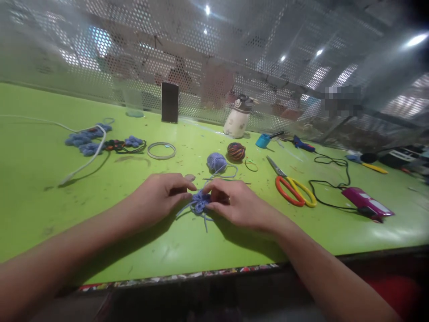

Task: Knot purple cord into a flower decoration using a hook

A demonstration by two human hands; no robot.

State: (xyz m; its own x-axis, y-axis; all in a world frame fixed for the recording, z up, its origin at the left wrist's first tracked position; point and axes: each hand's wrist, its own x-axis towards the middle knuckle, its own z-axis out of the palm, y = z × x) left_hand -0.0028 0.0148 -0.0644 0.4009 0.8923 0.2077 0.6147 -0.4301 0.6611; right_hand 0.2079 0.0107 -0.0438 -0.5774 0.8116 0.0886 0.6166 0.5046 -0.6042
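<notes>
A small blue-purple crocheted flower (201,203) with loose yarn tails is low over the table between my hands. My left hand (164,192) has its thumb and index finger closed at the flower's left edge. On the other side, my right hand (239,201) pinches the right edge between thumb and fingers. Just beyond lies a ball of matching blue yarn (216,162), its strand running toward the flower. A thin crochet hook (241,182) rests behind my right fingers, partly hidden by them.
Scissors (295,190) with orange and yellow handles lie right of my hands. Beyond are a multicoloured yarn ball (236,152), a ring (161,151), blue crocheted flowers (85,139), a white cable (83,166), a phone (170,103), a bottle (237,120) and a corded magenta device (368,202).
</notes>
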